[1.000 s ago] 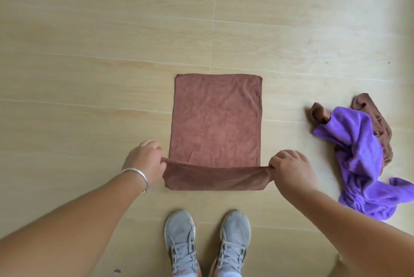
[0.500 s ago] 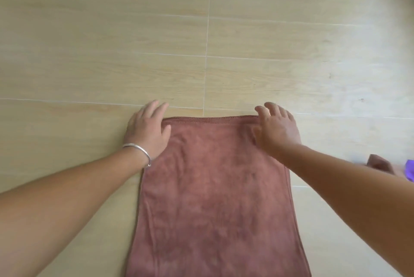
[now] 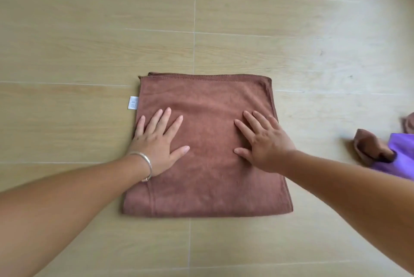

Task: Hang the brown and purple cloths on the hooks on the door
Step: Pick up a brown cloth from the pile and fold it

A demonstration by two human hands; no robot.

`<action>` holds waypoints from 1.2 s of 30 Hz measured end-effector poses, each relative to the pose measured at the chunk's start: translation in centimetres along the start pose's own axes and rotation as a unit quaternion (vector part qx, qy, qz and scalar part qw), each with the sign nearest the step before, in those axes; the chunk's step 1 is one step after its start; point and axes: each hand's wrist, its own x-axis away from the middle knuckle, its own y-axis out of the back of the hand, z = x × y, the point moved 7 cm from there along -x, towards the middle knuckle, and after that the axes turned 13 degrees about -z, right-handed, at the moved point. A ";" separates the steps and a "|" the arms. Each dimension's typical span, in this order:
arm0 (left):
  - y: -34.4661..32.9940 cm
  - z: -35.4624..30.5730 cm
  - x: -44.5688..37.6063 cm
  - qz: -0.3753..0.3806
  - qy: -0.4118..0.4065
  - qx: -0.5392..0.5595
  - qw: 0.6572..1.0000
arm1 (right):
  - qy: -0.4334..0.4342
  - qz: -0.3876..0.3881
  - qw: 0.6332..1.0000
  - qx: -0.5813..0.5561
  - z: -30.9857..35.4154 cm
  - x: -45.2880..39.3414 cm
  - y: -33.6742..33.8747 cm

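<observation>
The folded brown cloth (image 3: pixel 210 146) lies flat on the floor (image 3: pixel 89 52), and everything here is placed from it. Its near edge is a soft rounded fold; its far edge shows two stitched hems stacked almost in line, the lower layer peeking out slightly at the far left corner. The fabric looks like plush microfibre, with a short nap, faint creases and a seam line running up near the near left corner.

The left hand (image 3: pixel 158 142) presses flat on the cloth's left half, fingers straight and spread, thumb pointing toward the middle, gripping nothing. A thin silver-coloured bangle (image 3: pixel 145 164) circles that wrist. The right hand (image 3: pixel 263 144) lies palm down on the right half, fingers likewise straight and fanned, holding nothing.

A small white tag (image 3: pixel 133 102) sticks out from the cloth's left edge, beyond the left fingertips; it carries printed bars or lines too small to read.

Well to the right of the cloth, at the picture's edge, a purple cloth (image 3: pixel 401 158) lies crumpled, tangled with a second brown cloth (image 3: pixel 369 149) bunched into a lump.

The floor beneath and beyond is pale wood-grain plank or tile with thin light joints.
</observation>
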 end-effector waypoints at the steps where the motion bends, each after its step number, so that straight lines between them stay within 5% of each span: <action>1: 0.5 0.6 -1.6 0.011 0.010 -0.005 1.000 | -0.018 0.003 1.000 0.010 -0.6 -1.4 0.8; 4: 1.8 1.3 -3.0 0.020 0.019 -0.007 1.000 | -0.026 -0.009 1.000 -0.002 -0.3 -2.5 2.3; 13: 1.5 0.2 7.5 0.005 -0.197 -0.033 0.980 | 0.175 -0.020 0.984 -0.028 5.7 6.8 -0.7; 36: 0.9 1.8 10.7 -0.030 -0.249 -0.057 0.966 | 0.231 -0.040 0.971 0.035 2.5 9.3 -2.0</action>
